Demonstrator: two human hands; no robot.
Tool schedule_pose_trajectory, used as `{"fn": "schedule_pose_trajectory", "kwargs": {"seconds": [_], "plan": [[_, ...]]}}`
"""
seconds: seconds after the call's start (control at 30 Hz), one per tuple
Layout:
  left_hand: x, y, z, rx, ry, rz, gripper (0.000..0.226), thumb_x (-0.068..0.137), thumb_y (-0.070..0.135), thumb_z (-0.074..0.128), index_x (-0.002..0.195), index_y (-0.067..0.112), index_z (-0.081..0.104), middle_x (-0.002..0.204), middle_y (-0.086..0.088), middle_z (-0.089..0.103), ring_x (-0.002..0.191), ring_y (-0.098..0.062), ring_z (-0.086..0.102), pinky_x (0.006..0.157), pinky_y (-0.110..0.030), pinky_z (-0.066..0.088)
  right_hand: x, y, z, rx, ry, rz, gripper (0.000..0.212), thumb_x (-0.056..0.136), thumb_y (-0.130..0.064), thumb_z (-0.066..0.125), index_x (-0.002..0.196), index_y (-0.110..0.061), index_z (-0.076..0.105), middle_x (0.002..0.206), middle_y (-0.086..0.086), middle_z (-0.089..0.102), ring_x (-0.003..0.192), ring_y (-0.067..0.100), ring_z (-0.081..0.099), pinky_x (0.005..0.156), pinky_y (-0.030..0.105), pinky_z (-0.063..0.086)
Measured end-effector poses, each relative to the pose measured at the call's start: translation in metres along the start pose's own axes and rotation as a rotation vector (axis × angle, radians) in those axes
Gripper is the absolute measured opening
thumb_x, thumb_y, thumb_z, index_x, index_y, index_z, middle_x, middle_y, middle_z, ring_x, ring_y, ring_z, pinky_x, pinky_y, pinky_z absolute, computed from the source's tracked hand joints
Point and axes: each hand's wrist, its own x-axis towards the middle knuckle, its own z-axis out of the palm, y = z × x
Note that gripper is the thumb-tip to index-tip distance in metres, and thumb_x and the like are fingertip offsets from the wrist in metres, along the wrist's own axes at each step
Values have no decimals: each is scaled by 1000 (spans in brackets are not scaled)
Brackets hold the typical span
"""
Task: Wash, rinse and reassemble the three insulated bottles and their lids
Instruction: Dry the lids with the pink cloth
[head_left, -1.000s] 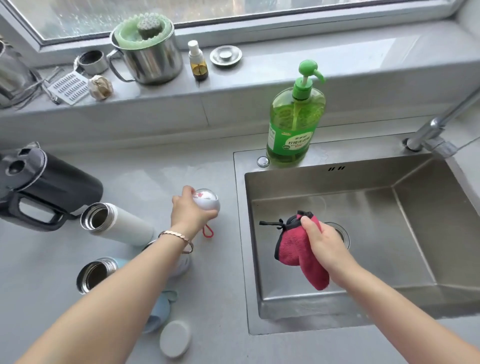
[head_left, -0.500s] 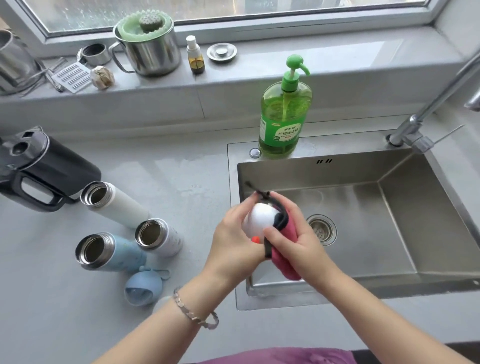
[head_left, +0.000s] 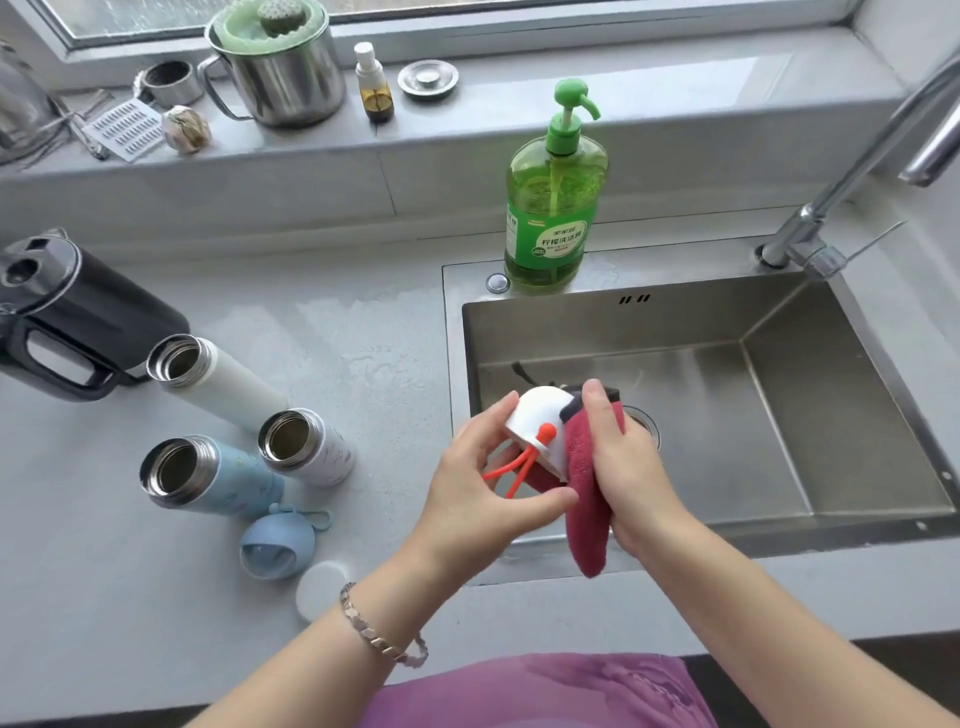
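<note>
Over the sink's front left corner, my left hand (head_left: 483, 493) holds a white lid (head_left: 537, 421) with an orange loop. My right hand (head_left: 623, 467) grips a red cloth (head_left: 584, 483) and presses it against the lid's side. Three open bottles stand on the counter to the left: a tall white bottle (head_left: 218, 382), a short white bottle (head_left: 306, 447) and a blue bottle (head_left: 208, 475). A blue lid (head_left: 278, 545) and a flat white lid (head_left: 322, 587) lie in front of them.
The steel sink (head_left: 727, 322) has a drain (head_left: 644, 423) behind my hands and a tap (head_left: 852, 171) at its right. A green soap bottle (head_left: 553, 197) stands at the sink's back rim. A black kettle (head_left: 67, 317) lies at far left. A mug and small items sit on the windowsill.
My left hand lifted the white lid from the counter and brought it over the sink to meet the cloth. The lid has since turned, so its orange loop now faces me.
</note>
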Motion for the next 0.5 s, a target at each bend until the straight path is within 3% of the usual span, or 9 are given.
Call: {"fn": "schedule_pose_trajectory", "kwargs": {"seconds": [0.07,0.13,0.23,0.3,0.37,0.43,0.5], "plan": [[0,2,1,-101,41,-53,65,61,8,84,116,29,58,113,-1,65,102,-2,64,87,-18,50,-4,5,1,-52,63,-131,46,91,-47,47,68,-9,58,57,-2,59,58,13,56,63,25,48],[2,6,1,-190,95,-106,53,70,0,77,113,28,61,105,-1,68,93,-1,67,79,-16,52,-10,8,3,-103,97,-226,42,85,-50,47,63,-15,56,50,-11,59,52,3,55,58,17,46],[5,-1,0,-281,127,-164,58,58,19,85,109,33,61,107,-2,67,95,-9,67,86,-27,52,-20,19,5,-152,111,-316,39,78,-60,49,74,-23,60,61,-11,65,61,4,60,64,21,47],[3,-1,1,-329,116,-166,67,48,25,91,107,27,58,105,-3,68,95,-12,67,81,-25,53,-28,25,8,-120,71,-347,41,77,-64,55,92,-26,62,72,-10,67,70,4,63,67,20,49],[0,0,3,-281,100,-68,54,55,23,85,101,18,57,99,-1,71,90,-10,68,72,-17,52,-30,25,9,-45,28,-325,50,69,-62,53,103,-25,59,75,-13,66,71,1,61,66,16,47],[-3,1,0,-149,39,82,43,65,9,80,99,16,56,96,7,72,93,-7,67,73,-14,50,-29,17,6,10,-35,-256,46,72,-58,58,99,-21,60,75,-10,66,71,3,62,65,17,47],[-3,-4,-9,5,-46,240,51,65,2,82,105,17,54,111,10,67,107,-8,62,82,-15,49,-27,8,0,36,-123,-137,40,79,-56,59,93,-18,62,78,6,68,74,17,64,69,30,51]]}}
